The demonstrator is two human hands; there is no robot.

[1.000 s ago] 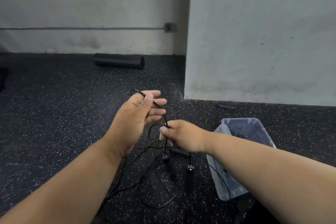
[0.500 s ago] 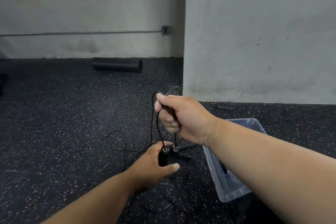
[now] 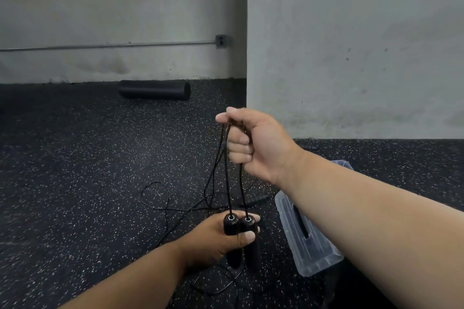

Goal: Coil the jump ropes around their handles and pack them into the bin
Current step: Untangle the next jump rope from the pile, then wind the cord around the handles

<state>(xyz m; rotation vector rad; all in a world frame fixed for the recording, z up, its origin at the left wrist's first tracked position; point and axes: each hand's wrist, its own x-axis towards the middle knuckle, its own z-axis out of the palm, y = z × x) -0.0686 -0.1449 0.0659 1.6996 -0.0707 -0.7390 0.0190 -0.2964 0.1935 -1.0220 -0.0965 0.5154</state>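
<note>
My left hand (image 3: 213, 238) grips two black jump rope handles (image 3: 242, 241) side by side, upright, low in the middle of the view. Thin black rope (image 3: 227, 175) runs up from both handles into my right hand (image 3: 253, 145), which is closed in a fist around the strands above them. More rope (image 3: 155, 198) lies in loose loops on the speckled floor to the left. A clear plastic bin (image 3: 308, 246) stands on the floor at the right, partly hidden by my right forearm, with something dark inside.
A black foam roller (image 3: 154, 90) lies by the far wall. Another black ribbed handle (image 3: 256, 200) rests on the floor just left of the bin, and one more (image 3: 307, 146) lies by the wall corner at right. A concrete wall juts out ahead on the right.
My left hand dropped from chest height to the floor and gathered both handles together. My right hand rose, pulling the rope strands taut above them.
</note>
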